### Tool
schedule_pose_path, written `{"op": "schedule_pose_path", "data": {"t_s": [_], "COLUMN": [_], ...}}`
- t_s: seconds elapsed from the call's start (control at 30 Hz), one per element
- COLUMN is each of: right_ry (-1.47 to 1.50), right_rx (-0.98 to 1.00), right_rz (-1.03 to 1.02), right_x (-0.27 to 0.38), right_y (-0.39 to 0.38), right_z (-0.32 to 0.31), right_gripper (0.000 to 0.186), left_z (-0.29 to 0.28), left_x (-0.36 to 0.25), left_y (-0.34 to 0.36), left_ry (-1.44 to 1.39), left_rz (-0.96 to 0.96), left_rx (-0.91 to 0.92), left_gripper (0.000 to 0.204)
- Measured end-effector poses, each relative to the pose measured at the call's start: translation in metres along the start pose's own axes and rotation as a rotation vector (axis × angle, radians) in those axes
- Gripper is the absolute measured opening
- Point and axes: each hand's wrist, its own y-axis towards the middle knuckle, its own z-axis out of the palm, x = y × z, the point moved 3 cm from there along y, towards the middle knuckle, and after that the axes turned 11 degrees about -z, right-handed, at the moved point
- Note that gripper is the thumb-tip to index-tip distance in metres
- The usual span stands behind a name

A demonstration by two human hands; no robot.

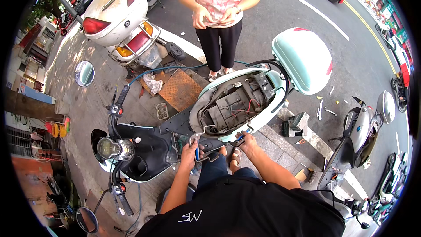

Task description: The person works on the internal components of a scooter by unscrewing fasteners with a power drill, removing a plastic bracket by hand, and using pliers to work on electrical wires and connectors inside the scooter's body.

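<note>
A mint-green scooter (268, 118) stands in front of me with its seat off and the grey storage well (228, 109) exposed. My left hand (188, 154) is closed around a bent silver metal piece (195, 138), at the near edge of the footboard; something blue shows beside these fingers. My right hand (249, 144) grips a blue-handled tool (240, 136) against the scooter's near side panel. The tool's exact kind is partly hidden by the fingers. Red wires (251, 105) lie loose in the well.
A person (219, 4) stands beyond the scooter. A white scooter (116, 15) is at the far left, near a rusty metal plate (180, 90). Wrenches (320, 109) and a dark box (295, 125) lie on the right, before another scooter (360, 123). A blue hose (175, 66) crosses the ground.
</note>
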Motion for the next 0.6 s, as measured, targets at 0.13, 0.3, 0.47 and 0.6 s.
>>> {"op": "schedule_pose_path", "data": {"t_s": [0.13,0.3,0.47,0.6], "right_ry": [0.073,-0.009,-0.021,-0.146], "right_rx": [0.014,0.009,0.053,-0.001], "right_rz": [0.039,-0.027,-0.078,-0.096], "right_x": [0.001,0.028,0.036,0.037], "right_y": [-0.017,-0.015,-0.021,-0.015], "right_z": [-0.004,0.013,0.044,0.070], "right_gripper": [0.025,0.025,0.019,0.019], "left_z": [0.018,0.020,-0.005,-0.018], "left_x": [-0.009,-0.060,-0.047,-0.045], "left_y": [0.004,0.017,0.046,0.064], "left_ry": [0.183,-0.097,-0.158,0.701], "left_rz": [0.019,0.043,-0.040,0.331], "left_rx": [0.017,0.208,0.275,-0.132], "left_gripper": [0.019,0.021,0.043,0.039]}}
